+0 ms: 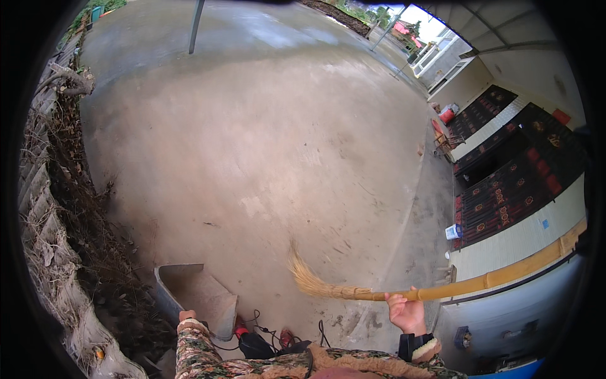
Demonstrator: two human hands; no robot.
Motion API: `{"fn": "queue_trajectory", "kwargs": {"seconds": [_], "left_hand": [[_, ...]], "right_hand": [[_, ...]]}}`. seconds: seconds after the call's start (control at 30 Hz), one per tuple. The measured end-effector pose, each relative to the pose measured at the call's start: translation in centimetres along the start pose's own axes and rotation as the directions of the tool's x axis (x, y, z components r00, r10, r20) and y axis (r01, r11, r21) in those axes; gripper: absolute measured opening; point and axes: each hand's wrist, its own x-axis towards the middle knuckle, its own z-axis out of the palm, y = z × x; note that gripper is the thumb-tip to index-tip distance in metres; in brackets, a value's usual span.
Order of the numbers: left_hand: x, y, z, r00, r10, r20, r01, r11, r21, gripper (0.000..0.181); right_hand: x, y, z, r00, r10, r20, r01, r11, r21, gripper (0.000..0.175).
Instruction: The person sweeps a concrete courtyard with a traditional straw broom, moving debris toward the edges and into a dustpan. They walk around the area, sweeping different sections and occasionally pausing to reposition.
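Note:
My right hand [406, 311] is wrapped around the bamboo handle [454, 290] of a broom, just behind its head. The straw bristles [310, 280] curve out to the left and hang over or touch the concrete floor; I cannot tell which. The handle runs off to the upper right. On the left, my left hand [187, 315] grips the near edge of a large grey dustpan [203, 293]. Its open mouth faces right, and dust coats the inside. The fingers are partly hidden by the dustpan's wall and the sleeve.
Dry leaves and twigs [94, 265] line a rough low wall [47, 227] at left. Dark cables [272, 334] lie by my shoes [287, 338]. A metal post [195, 28] stands far ahead. A white bucket [453, 231] and a chair [444, 142] stand by the building at right.

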Motion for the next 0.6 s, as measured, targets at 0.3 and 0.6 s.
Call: {"fn": "queue_trajectory", "kwargs": {"seconds": [0.3,0.6], "left_hand": [[-13.2,8.2,-3.0,0.935,0.311,0.169,-0.176,0.824,-0.538,0.017],[-30.1,14.7,-13.9,0.879,0.474,0.045,-0.213,0.476,-0.853,0.009]], "right_hand": [[-1.5,-4.5,-3.0,0.992,0.073,0.106,-0.082,0.993,0.083,0.065],[-2.4,-9.0,-4.7,0.966,0.139,0.217,-0.178,0.969,0.173,0.061]]}}
